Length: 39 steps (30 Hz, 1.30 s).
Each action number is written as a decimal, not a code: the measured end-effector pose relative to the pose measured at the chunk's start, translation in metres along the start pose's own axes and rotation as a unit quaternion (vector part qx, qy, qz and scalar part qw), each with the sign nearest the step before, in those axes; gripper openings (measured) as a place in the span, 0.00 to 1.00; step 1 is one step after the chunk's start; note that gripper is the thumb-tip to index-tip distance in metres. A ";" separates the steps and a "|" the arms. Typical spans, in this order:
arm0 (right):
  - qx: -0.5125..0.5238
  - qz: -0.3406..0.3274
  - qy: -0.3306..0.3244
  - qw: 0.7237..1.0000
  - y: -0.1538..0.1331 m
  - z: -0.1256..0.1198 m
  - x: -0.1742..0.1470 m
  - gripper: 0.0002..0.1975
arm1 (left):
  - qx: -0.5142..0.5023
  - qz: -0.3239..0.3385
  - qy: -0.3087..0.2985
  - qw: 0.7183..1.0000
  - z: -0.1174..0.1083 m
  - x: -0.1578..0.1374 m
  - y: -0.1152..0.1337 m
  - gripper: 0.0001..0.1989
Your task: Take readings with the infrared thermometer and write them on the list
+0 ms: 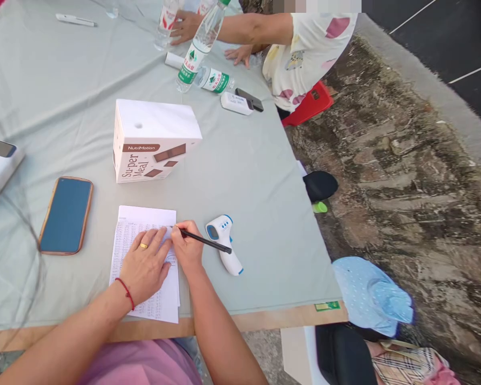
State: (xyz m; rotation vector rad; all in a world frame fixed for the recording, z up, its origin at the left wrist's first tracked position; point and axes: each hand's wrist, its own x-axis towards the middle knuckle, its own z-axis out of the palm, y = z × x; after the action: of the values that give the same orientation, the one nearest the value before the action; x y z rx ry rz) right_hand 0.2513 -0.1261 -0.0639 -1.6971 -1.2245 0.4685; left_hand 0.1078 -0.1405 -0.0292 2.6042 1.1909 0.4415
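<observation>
As the left hand (144, 266), fingers slightly parted, lies on at least two sheets (164, 302), the right hand (187, 251) pinches one pen (209, 243).

Bright, diffuse daylight casts faint shadows; the written sheet (154, 307) looks too soft to read.

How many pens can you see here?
2: a black pen in the right hand, and a white pen lying near the picture's top left. Others could be hidden.

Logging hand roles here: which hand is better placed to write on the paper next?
Probably the right hand: it holds the black pen at the right side of the paper, while the left hand lies on it without a pen.
</observation>
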 end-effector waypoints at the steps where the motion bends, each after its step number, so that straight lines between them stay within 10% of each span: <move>1: 0.001 -0.001 -0.002 1.000 0.000 0.000 0.000 0.05 | 0.001 0.000 0.000 1.000 0.000 0.000 0.000 0.19; 32: 0.024 0.027 0.018 0.999 0.004 0.001 0.000 0.06 | -0.007 -0.001 -0.006 1.000 -0.001 0.000 0.000 0.18; 39: -0.056 -0.102 0.011 0.993 0.003 -0.026 0.005 0.11 | -0.025 -0.002 -0.002 1.000 -0.002 0.000 -0.003 0.17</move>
State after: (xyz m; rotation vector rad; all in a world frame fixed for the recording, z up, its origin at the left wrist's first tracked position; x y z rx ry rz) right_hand 0.2745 -0.1339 -0.0528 -1.6438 -1.4125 0.2623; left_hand 0.1047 -0.1380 -0.0281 2.5596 1.1693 0.4597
